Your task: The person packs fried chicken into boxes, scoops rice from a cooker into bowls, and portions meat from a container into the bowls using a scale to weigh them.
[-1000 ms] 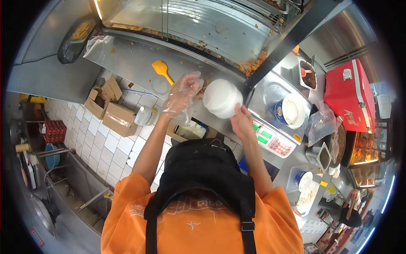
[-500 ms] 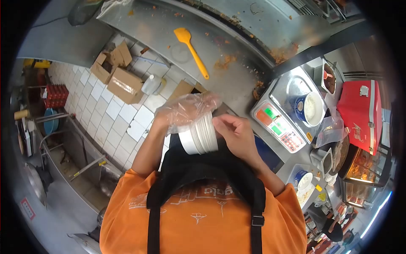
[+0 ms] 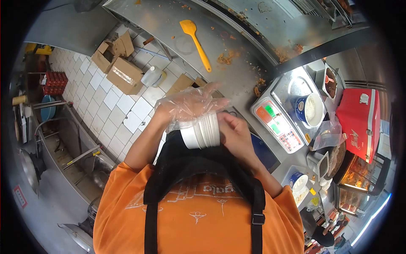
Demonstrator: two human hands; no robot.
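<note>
A stack of nested white paper bowls (image 3: 202, 134) lies on its side against the black apron at my chest. My left hand (image 3: 190, 102), in a loose clear plastic glove, is just above the stack, its lower side against it. Its fingers stretch out to the right, spread apart. My right hand (image 3: 237, 134) is bare and curled at the rim end of the stack, with thumb and fingers closed on the rims. Its fingertips are partly hidden.
A yellow spatula (image 3: 198, 45) lies on the crumb-strewn steel counter. To the right, a digital scale (image 3: 277, 127) carries a blue-and-white tub of rice (image 3: 308, 110), near a red box (image 3: 358, 122). Cardboard boxes (image 3: 124, 76) and a plastic jug (image 3: 153, 77) stand on the tiled floor.
The fingers of my left hand have spread apart and stretched rightward above the bowls. The stack has shifted slightly up, and my right hand stays at its rim end.
</note>
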